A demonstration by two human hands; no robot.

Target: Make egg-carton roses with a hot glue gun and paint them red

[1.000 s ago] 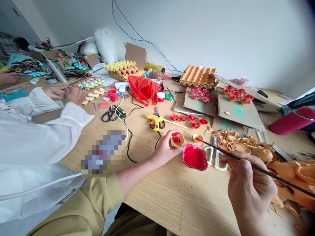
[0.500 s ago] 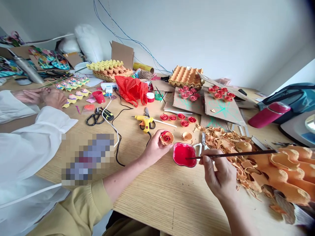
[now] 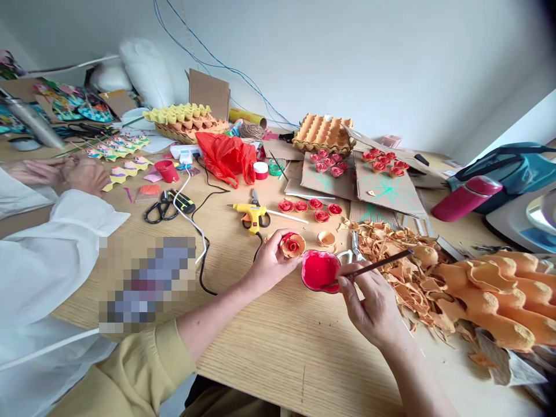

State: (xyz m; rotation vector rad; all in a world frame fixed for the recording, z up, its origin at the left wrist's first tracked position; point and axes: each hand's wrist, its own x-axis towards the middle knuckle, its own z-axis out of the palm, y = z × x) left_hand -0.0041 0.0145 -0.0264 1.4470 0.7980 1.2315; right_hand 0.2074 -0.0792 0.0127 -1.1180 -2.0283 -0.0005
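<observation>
Between the fingers of my left hand [image 3: 270, 263] is a rose made of egg-carton pulp [image 3: 292, 246], its middle painted red and its outer petals still bare orange. My right hand [image 3: 371, 301] grips a thin dark paintbrush [image 3: 377, 264], slanted, with its tip down in a small dish of red paint [image 3: 320, 270]. That dish sits on the table just right of the rose. Behind it stands an unpainted pulp cup [image 3: 326, 238]. Several red roses [image 3: 321, 215] lie farther back, beside a yellow glue gun [image 3: 252, 215].
Torn pulp scraps [image 3: 417, 289] and an orange egg tray [image 3: 490, 295] cover the right side. White-handled scissors [image 3: 355, 246] lie behind the dish. Cardboard sheets [image 3: 386, 191] bear more roses. At left, a co-worker's hands [image 3: 84, 174] are near painted carton pieces; black scissors [image 3: 160, 208] lie closer.
My right hand has moved slightly left, and the brush now slants more steeply, its tip lower in the paint dish. The view has shifted a little; my left hand keeps the rose.
</observation>
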